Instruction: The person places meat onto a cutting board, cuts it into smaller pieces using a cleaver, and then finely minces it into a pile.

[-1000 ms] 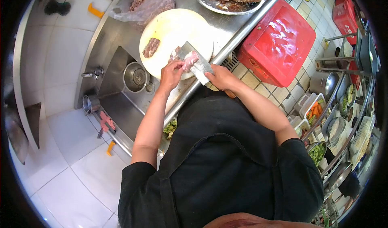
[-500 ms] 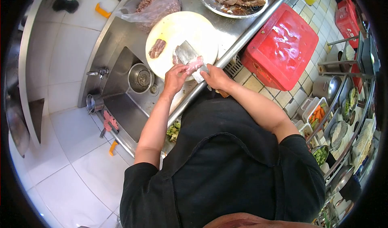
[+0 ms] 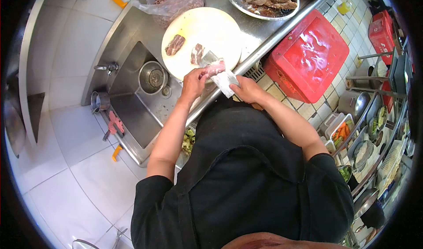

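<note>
My right hand point(image 3: 249, 90) grips a cleaver at its near end; the handle is mostly hidden in the fist. Its broad pale blade point(image 3: 225, 82) extends over the near edge of the round white cutting board point(image 3: 216, 26). A pink piece of meat point(image 3: 216, 67) lies across the blade, pinched at its left end by the closed fingers of my left hand point(image 3: 193, 85). Two darker pieces of meat rest on the board, one at the left point(image 3: 175, 45) and one just beyond the blade point(image 3: 197, 54).
Behind the board stand a plastic bag of minced meat point(image 3: 187, 4) and a metal bowl of cooked-looking meat point(image 3: 246, 8). A steel sink point(image 3: 132, 99) with a small pot point(image 3: 153, 78) is at left. A red lidded bin point(image 3: 308, 55) sits to the right.
The pink piece and the cleaver have shifted slightly toward the right and my body. A meat piece on the board, previously mostly covered by the blade, now shows.
</note>
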`<state>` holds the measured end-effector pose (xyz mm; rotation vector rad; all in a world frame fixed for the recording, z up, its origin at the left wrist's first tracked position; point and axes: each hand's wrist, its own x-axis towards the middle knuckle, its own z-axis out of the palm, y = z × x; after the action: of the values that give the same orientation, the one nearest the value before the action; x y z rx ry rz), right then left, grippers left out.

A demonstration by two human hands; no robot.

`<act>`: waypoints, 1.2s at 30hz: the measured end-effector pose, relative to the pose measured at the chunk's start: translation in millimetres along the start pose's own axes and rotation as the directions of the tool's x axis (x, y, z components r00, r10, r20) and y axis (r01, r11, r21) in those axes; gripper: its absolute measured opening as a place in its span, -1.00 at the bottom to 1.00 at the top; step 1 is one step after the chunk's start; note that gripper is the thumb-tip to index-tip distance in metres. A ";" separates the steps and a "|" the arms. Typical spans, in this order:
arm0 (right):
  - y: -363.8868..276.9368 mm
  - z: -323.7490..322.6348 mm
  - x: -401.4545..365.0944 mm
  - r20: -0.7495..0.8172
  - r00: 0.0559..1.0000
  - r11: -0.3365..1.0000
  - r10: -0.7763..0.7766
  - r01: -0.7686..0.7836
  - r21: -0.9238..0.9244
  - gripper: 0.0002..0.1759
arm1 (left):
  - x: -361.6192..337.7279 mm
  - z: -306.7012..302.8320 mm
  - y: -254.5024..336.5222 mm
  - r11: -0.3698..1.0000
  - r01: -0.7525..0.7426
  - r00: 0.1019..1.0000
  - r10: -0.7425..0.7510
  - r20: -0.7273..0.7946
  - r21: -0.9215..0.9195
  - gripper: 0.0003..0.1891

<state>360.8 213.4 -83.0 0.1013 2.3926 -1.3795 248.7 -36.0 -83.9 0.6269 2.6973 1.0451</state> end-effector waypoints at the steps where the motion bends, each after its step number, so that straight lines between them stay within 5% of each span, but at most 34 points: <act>1: 0.6 2.4 6.0 0.011 1.000 1.000 0.004 -0.004 0.006 -0.50 | 2.1 -1.9 -2.7 0.999 0.035 0.999 -0.036 0.017 0.012 -0.76; 6: -26.5 4.0 14.5 -0.014 1.000 1.000 -0.006 0.006 0.011 -0.50 | 5.4 -13.2 4.6 0.998 0.055 0.998 -0.054 0.034 -0.036 -0.79; 11: -29.2 16.7 30.0 -0.054 0.998 0.997 0.024 -0.027 -0.068 -0.49 | 1.7 -14.3 15.5 0.993 -0.089 0.996 0.088 0.015 0.080 -0.82; 13: -29.8 16.1 32.0 -0.053 0.998 0.997 0.016 -0.020 -0.076 -0.50 | 3.2 -20.5 22.9 0.998 0.012 0.995 -0.017 0.098 0.055 -0.71; 15: -35.1 11.9 30.0 -0.047 0.999 0.996 0.016 -0.020 -0.084 -0.51 | 4.5 -24.8 39.2 0.956 -0.246 0.966 0.256 -0.047 0.159 -0.55; 16: -36.8 8.3 28.5 -0.025 0.999 0.995 0.022 -0.025 -0.099 -0.51 | 7.1 -22.8 37.4 0.947 -0.270 0.962 0.271 0.015 0.174 -0.42; 20: -45.4 -9.1 23.9 0.031 0.999 0.987 0.018 -0.012 -0.159 -0.52 | 23.3 -17.5 30.3 0.949 -0.279 0.960 0.272 0.062 0.145 -0.46; 23: -47.2 -20.4 16.1 0.029 0.999 0.984 0.037 -0.031 -0.176 -0.53 | 30.2 -16.7 31.9 0.983 -0.144 0.981 0.127 0.146 0.114 -0.50; 29: -53.0 -35.8 7.6 0.029 0.999 0.983 0.038 -0.032 -0.183 -0.55 | 35.9 -14.5 45.7 0.935 -0.337 0.941 0.332 0.057 0.109 -0.61; 32: -61.5 -43.5 9.8 0.011 1.000 0.982 0.025 -0.023 -0.188 -0.56 | 40.3 -16.5 53.7 0.963 -0.254 0.963 0.244 0.111 0.086 -0.59; 34: -66.1 -48.4 12.2 0.003 1.000 0.980 0.029 -0.028 -0.198 -0.56 | 42.8 -19.4 61.3 0.999 -0.034 0.988 0.030 0.148 0.023 -0.63; 36: -68.0 -54.4 16.1 -0.045 0.998 0.982 0.050 -0.057 -0.180 -0.56 | 49.9 -16.7 49.2 0.997 -0.065 0.989 0.058 0.135 0.048 -0.65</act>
<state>313.6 222.4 -8.5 0.1449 2.5169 -1.1406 214.5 8.9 -39.2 0.7651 2.6121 0.9148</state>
